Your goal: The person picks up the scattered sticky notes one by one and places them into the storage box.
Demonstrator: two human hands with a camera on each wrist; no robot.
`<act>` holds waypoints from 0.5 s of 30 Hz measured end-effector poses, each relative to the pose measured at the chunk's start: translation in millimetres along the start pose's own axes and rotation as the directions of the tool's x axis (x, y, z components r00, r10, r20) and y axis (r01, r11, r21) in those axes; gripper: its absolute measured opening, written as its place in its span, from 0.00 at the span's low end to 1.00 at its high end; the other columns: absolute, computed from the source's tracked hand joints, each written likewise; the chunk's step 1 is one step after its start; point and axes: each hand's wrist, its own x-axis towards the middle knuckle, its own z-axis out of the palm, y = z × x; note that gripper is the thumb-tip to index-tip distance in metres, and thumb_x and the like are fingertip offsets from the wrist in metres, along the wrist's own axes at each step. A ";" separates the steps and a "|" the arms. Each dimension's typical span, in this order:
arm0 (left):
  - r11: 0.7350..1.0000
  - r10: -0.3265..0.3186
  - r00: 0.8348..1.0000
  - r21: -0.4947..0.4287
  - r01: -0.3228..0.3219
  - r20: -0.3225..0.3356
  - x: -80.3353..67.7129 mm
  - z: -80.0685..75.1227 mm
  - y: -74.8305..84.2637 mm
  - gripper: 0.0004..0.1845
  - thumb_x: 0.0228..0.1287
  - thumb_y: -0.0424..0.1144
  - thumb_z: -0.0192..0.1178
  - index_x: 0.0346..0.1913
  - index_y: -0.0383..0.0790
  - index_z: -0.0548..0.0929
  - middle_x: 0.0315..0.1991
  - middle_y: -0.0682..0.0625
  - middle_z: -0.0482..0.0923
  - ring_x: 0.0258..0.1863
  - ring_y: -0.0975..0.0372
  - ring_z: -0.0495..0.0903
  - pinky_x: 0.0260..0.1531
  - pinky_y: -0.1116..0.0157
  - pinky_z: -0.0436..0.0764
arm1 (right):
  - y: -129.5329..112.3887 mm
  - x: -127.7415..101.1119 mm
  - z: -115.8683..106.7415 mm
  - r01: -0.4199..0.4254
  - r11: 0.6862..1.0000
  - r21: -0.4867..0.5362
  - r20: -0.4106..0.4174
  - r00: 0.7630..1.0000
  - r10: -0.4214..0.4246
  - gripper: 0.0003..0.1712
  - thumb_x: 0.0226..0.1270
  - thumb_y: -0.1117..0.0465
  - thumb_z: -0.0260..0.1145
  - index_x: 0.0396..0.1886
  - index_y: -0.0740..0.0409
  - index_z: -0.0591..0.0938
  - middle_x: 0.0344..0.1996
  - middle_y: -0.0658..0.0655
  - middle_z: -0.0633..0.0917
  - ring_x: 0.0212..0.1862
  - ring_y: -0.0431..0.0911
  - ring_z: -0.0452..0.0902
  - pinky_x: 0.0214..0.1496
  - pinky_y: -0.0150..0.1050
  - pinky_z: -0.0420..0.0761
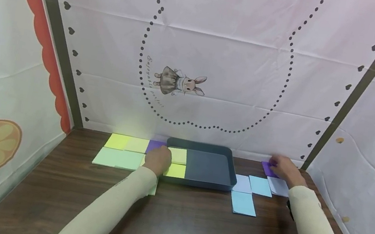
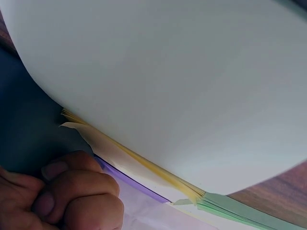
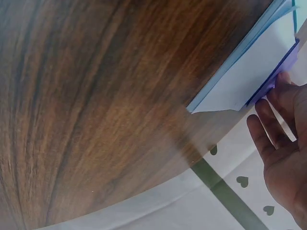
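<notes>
My left hand (image 1: pixel 158 160) is at the left rim of a dark grey tray (image 1: pixel 206 185), its fingers curled beside a purple sticky-note pad (image 1: pixel 155 144). In the left wrist view those fingers (image 2: pixel 91 187) overlap the edge of the purple pad (image 2: pixel 139 184); I cannot tell whether they pinch a note. Yellow notes (image 1: pixel 175 170) and pale yellow notes (image 1: pixel 177 156) lie along the tray's left side. At the far right my right hand (image 1: pixel 286 170) pinches a purple pad (image 1: pixel 267 169), its other fingers extended in the right wrist view.
Left of the tray lie yellow pads (image 1: pixel 119 141) and green pads (image 1: pixel 118 158). Blue pads (image 1: pixel 243 203) and pale lavender pads (image 1: pixel 243 184) sit to its right. A white printed cloth (image 1: pixel 215 56) hangs behind the wooden table (image 1: pixel 188 227).
</notes>
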 end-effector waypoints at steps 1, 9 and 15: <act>1.000 0.003 1.000 0.003 -0.003 0.000 -0.6 -0.1 -0.1 0.19 0.84 0.37 0.51 0.61 0.24 0.82 0.34 0.44 0.83 0.26 0.57 0.83 0.15 0.55 0.82 | 1.7 0.0 0.5 0.009 1.000 0.001 -0.002 1.000 -0.009 0.17 0.79 0.69 0.67 0.61 0.73 0.85 0.58 0.75 0.87 0.61 0.69 0.84 0.70 0.69 0.82; 1.000 -0.010 1.000 0.018 0.010 0.003 -5.1 -1.6 2.0 0.17 0.84 0.37 0.53 0.61 0.27 0.83 0.36 0.45 0.83 0.25 0.58 0.82 0.14 0.57 0.81 | 9.3 0.0 4.1 0.053 0.998 0.027 -0.016 0.998 -0.053 0.17 0.78 0.70 0.69 0.61 0.75 0.84 0.58 0.77 0.87 0.61 0.71 0.83 0.71 0.72 0.79; 0.999 -0.015 1.000 0.032 0.015 -0.006 -12.8 -7.3 4.8 0.19 0.84 0.36 0.53 0.65 0.25 0.81 0.39 0.44 0.84 0.25 0.58 0.83 0.15 0.57 0.82 | 9.2 0.5 3.1 0.013 0.999 0.047 0.018 1.000 -0.014 0.19 0.81 0.66 0.68 0.63 0.75 0.82 0.60 0.78 0.85 0.61 0.71 0.81 0.71 0.73 0.79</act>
